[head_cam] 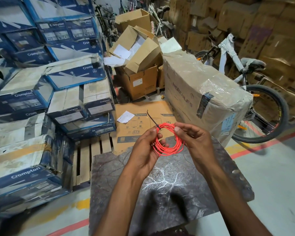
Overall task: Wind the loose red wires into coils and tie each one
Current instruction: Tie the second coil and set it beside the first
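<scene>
Red wire coil (169, 152) held in air between both hands, over dark slab (160, 193); black cable tie (152, 120) wrapped on coil just above left thumb, tail pointing up and away from fingers

Left hand (146, 147): fingers curled round coil's left side, gripping it

Right hand (192, 138): thumb and forefinger pinching coil's upper right

Risks, my read: can't tell if tie is cinched; if slack, turns spring apart once right pinch lets go. Single tie only, so side under right fingers may fan out. Long tail could snag
</scene>
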